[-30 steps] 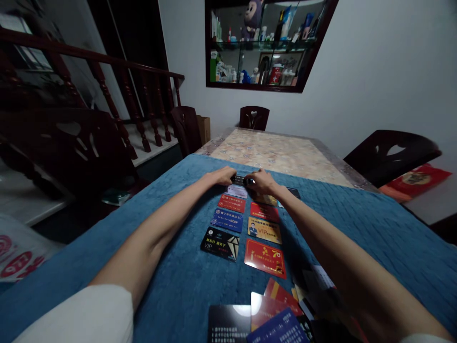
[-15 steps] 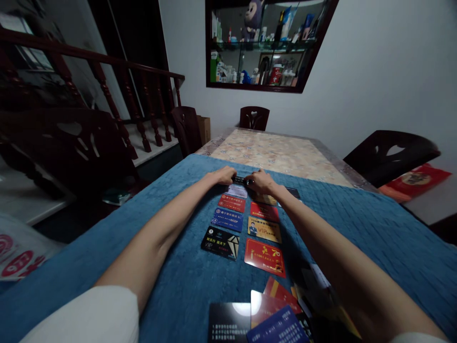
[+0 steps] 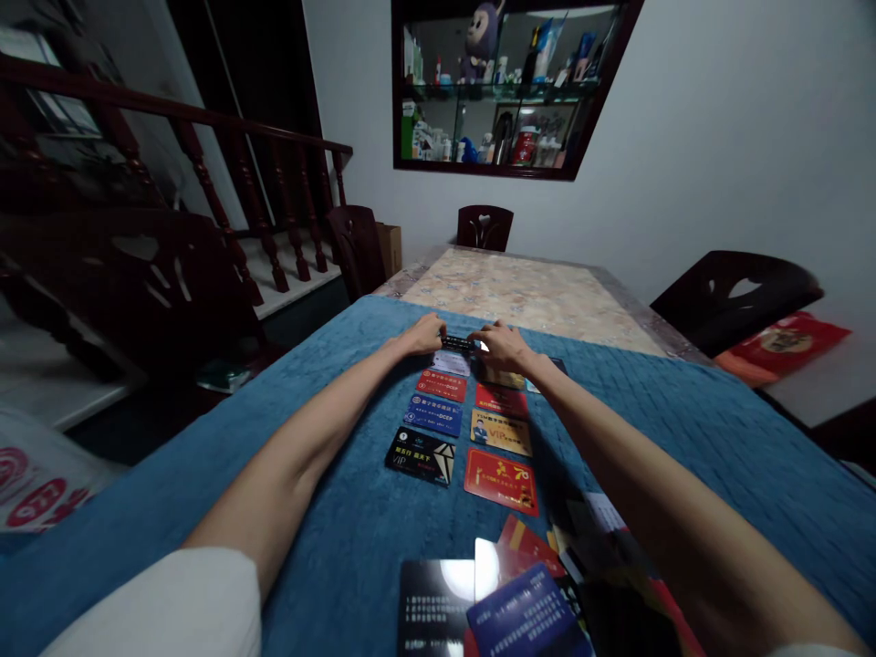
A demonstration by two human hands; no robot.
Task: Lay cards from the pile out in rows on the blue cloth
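At the far end of a left column of cards, a black card lies between my two hands. My left hand has curled fingers at its left edge. The bent fingers of my right hand touch its right edge. Nearer to me in that column come a pale card, a red card, a blue card and a black VIP card. A right column holds a gold VIP card and a red card; my right hand and forearm partly cover its far cards.
Loose overlapping cards lie at the near edge, partly under my right forearm. A blue cloth covers the near part of the table. Dark chairs surround it. A plastic bag is at the left.
Both hands stay at the far black card, and my right fingers have shifted slightly at its edge. The whole view has moved a little.
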